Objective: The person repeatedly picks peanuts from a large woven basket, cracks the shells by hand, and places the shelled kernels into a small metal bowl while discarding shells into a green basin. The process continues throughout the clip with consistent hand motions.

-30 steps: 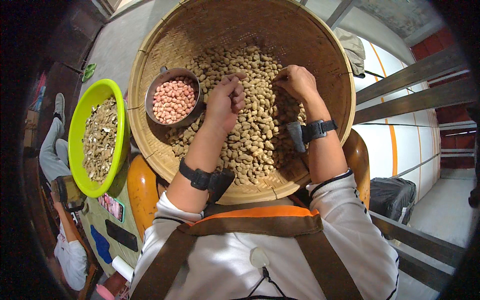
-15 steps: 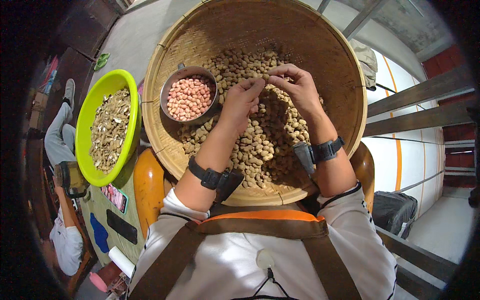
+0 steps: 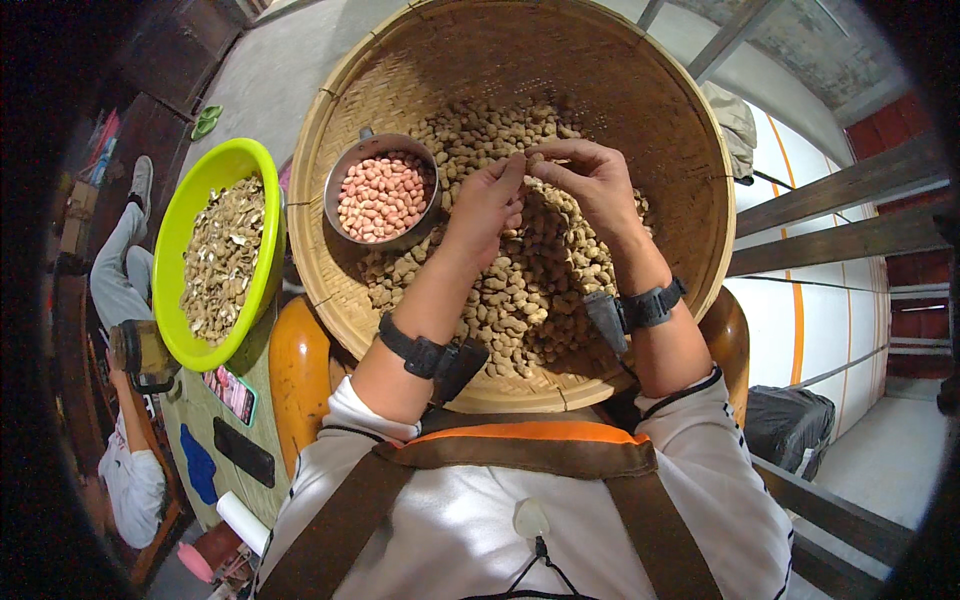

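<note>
A wide woven bamboo basket (image 3: 560,55) in front of me holds a heap of unshelled peanuts (image 3: 505,305). Above the heap, my left hand (image 3: 482,208) and my right hand (image 3: 592,187) meet fingertip to fingertip, both pinched closed. A small brownish peanut (image 3: 532,161) shows between them, partly hidden by the fingers. Left of my left hand, inside the basket, stands a round metal pot (image 3: 331,205) filled with pink shelled kernels (image 3: 384,198). Outside the basket at the left, a yellow-green plastic basin (image 3: 270,250) contains broken peanut shells (image 3: 222,265).
On a greenish surface at the left lie a phone with a lit screen (image 3: 231,394), a dark phone (image 3: 243,452) and a blue cloth-like piece (image 3: 198,465). Another person (image 3: 130,490) sits at the far left. Wooden rails (image 3: 840,245) run along the right.
My fingers have shifted slightly, and the right hand's fingers are more bent around the peanut. The pot and the heap look the same.
</note>
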### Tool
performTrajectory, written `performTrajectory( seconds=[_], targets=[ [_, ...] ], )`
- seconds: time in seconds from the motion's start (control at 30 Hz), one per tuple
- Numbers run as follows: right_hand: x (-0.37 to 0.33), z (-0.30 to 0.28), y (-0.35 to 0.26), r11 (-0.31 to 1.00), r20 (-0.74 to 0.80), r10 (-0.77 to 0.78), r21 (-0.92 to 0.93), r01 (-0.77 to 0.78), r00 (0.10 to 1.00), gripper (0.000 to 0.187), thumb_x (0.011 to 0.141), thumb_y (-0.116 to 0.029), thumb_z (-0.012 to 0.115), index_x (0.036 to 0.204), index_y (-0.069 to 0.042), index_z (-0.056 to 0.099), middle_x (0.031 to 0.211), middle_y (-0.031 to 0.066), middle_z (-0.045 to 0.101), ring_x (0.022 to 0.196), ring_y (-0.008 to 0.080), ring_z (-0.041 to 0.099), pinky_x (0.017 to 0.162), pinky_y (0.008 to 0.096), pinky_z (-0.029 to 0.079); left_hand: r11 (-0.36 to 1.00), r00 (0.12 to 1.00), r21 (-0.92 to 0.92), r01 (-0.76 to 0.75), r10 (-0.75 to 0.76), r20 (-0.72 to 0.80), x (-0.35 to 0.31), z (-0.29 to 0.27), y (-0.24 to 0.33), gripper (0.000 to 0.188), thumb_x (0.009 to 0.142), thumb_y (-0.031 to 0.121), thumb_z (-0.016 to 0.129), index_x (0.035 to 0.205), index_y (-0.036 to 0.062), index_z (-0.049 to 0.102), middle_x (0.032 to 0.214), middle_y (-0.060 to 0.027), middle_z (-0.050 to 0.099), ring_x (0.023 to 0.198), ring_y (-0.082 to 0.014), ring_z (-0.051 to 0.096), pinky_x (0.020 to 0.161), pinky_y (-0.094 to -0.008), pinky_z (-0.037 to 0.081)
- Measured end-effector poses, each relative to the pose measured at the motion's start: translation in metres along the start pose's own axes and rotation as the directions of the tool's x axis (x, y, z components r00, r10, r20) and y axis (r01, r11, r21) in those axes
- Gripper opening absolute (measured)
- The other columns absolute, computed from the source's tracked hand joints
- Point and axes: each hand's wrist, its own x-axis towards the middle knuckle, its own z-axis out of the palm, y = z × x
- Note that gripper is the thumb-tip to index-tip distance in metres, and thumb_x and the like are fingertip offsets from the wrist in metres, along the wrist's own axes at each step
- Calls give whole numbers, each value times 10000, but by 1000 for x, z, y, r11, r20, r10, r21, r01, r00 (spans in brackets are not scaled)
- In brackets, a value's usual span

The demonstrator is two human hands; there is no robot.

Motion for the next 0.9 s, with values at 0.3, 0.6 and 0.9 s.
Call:
performTrajectory(
  seconds=[0.3, 0.6, 0.9],
  targets=[
    [-2, 5, 8, 994, -183, -109, -29, 106, 977, 151, 779, -50, 742, 910, 19, 713, 830, 68, 715, 747, 106, 658, 683, 240, 530, 569, 847, 688, -450, 517, 126, 3, 4, -2, 443, 891, 278, 678, 1212, -15, 596, 717, 28, 537, 667, -64, 460, 626, -227, 408],
    [-6, 6, 9, 983, -106, -136, -135, 121, 985, 135, 835, -23, 705, 948, 49, 685, 857, 74, 696, 763, 106, 646, 712, 242, 547, 620, 874, 668, -412, 477, 96, -2, 3, -1, 370, 892, 246, 668, 1115, -48, 650, 1016, -140, 701, 950, -147, 636, 826, -287, 484],
    [-4, 1, -8, 989, -66, 98, 113, -90, 993, 122, 782, -45, 751, 877, 18, 707, 784, 62, 696, 689, 106, 643, 609, 239, 518, 961, 997, 273, -49, 33, 64, 2, -10, 9, 350, 925, 330, 613, 1157, 70, 641, 714, 43, 553, 606, -31, 465, 510, -191, 362]
  ],
)
